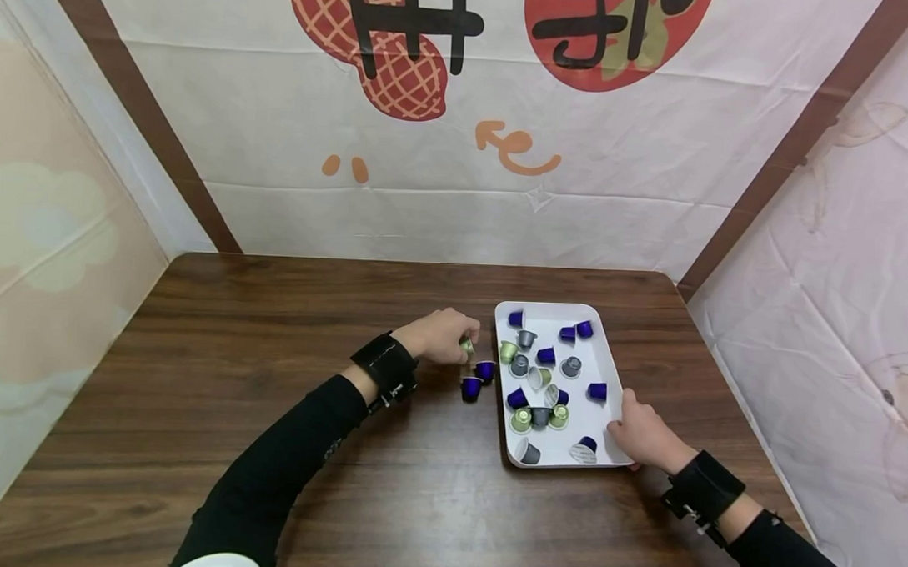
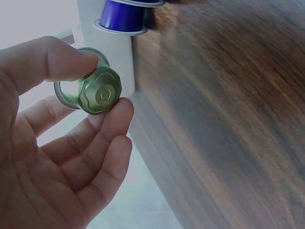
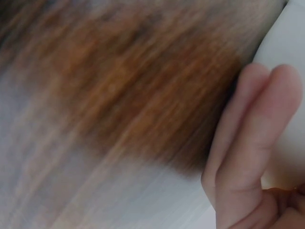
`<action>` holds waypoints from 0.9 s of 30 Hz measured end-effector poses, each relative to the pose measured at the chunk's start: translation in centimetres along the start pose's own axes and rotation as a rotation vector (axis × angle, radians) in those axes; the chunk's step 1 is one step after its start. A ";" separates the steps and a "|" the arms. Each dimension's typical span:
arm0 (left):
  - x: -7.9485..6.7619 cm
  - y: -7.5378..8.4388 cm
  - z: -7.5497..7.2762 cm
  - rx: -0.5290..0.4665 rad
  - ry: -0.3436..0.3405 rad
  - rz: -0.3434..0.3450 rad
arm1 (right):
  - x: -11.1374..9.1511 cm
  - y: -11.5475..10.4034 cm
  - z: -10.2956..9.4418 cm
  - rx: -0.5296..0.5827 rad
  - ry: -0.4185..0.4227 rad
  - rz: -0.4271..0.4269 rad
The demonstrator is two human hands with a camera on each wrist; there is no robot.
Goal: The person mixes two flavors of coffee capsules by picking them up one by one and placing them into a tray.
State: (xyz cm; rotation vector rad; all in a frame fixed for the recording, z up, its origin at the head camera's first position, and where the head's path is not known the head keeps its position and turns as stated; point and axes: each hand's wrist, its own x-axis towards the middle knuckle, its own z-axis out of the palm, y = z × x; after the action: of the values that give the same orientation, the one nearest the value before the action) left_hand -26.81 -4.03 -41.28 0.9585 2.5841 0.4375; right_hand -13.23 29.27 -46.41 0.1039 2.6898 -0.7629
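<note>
My left hand [image 1: 440,335] pinches a green coffee capsule [image 2: 101,93] between thumb and fingers, just left of the tray. Two dark blue capsules [image 1: 470,389] rest on the table beside that hand; blue capsules [image 2: 123,18] also show at the top of the left wrist view. The white rectangular tray [image 1: 565,433] holds many loose capsules in blue, green and grey, some upright and some on their sides. At the tray's near right corner, my right hand [image 1: 650,432] grips the rim. Its fingers [image 3: 248,143] lie against the tray's side in the right wrist view.
The brown wooden table [image 1: 310,312] carries the tray right of its middle. A printed white cloth [image 1: 441,225] hangs behind it, with pale cloth walls [image 1: 822,271] at both sides.
</note>
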 end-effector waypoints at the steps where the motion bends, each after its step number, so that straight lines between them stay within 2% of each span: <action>1: 0.0 0.1 -0.1 0.002 0.008 0.001 | 0.0 0.0 0.0 0.000 0.000 0.001; 8: 0.3 1.4 -0.7 0.011 0.037 0.062 | 0.1 0.4 0.1 0.001 0.004 0.004; 16: 0.9 3.9 -1.5 0.087 0.033 0.147 | 0.0 0.3 0.4 0.008 -0.009 0.011; 19: 1.3 4.9 -1.5 0.088 0.019 0.166 | 0.0 0.2 0.4 0.008 -0.008 0.014; 23: 1.8 6.3 -1.3 0.068 0.000 0.159 | 0.0 0.2 0.2 0.006 -0.008 0.013; 27: 2.4 7.6 -0.8 0.076 0.009 0.178 | -0.1 0.2 0.0 0.004 -0.013 0.003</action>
State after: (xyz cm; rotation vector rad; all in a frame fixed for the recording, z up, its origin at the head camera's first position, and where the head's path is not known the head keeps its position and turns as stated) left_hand -24.56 2.98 -38.03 1.2211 2.5502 0.3922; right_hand -13.16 29.42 -46.45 0.1044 2.6752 -0.7660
